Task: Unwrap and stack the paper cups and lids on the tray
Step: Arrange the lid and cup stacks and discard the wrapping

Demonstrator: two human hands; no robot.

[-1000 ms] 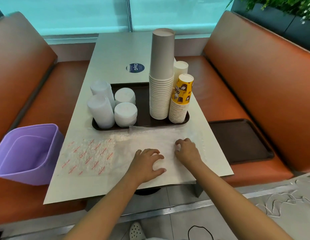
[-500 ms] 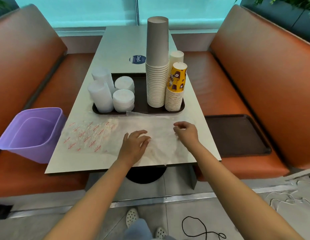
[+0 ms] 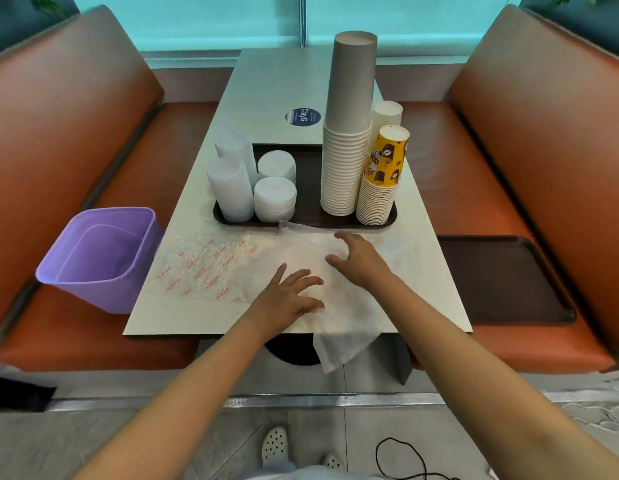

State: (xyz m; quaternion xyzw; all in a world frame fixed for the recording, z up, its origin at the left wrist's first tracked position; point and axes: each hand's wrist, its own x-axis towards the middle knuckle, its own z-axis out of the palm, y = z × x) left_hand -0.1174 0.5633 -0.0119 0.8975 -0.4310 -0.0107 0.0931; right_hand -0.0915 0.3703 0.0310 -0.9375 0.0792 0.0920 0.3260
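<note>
A person stands at the end of a long grey table [image 3: 266, 84] between two orange seats. Both bare arms reach out over the near end of the table.

The left hand [image 3: 287, 299] lies flat on a see-through plastic wrapper with red print [image 3: 211, 261]. Its fingers are spread and straight. The right hand [image 3: 360, 261] is just beside it, a bit farther up on the same wrapper. Its fingers are spread and loosely bent, and it grips nothing. A white corner of the wrapper hangs down over the near edge of the table.

The dark brown tray [image 3: 308, 178] sits on the table just past the wrapper. On its right side stands a tall stack of grey and white paper cups [image 3: 349, 133]. Next to it is a shorter stack of yellow printed cups [image 3: 382, 178], with a plain white stack [image 3: 387, 114] behind. On the left side stand four stacks of white lids [image 3: 256, 178].

A purple plastic bin [image 3: 100, 258] sits on the left seat, by the table. A second dark tray [image 3: 502, 278] lies on the right seat.
</note>
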